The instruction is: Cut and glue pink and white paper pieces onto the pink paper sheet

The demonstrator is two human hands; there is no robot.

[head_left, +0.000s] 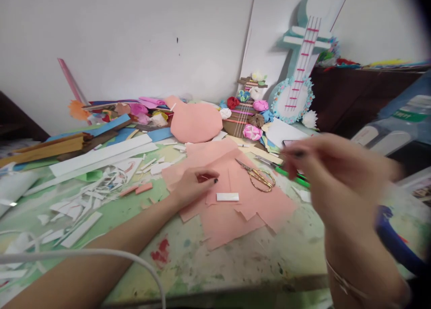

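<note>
My left hand [197, 184] rests on sheets of pink paper [222, 230], its thumb and fingers a little apart with nothing plain between them. Raised at the right, my right hand [336, 178] is blurred; its fingertips look pinched together, and whatever they hold, if anything, cannot be made out. A small white strip [227, 196] lies on the paper just right of my left hand. Gold-handled scissors [261, 178] lie on the paper between my hands. A green-handled cutting tool [292, 176] is partly hidden behind my right hand.
Behind the paper lies a pink rounded cutout [197, 122]. A paper-flowered lute-like model [247, 113] and a taller teal one [298, 80] lean at the wall. White scraps [90, 201] and strips cover the left table. A white cable [101, 251] crosses the front left.
</note>
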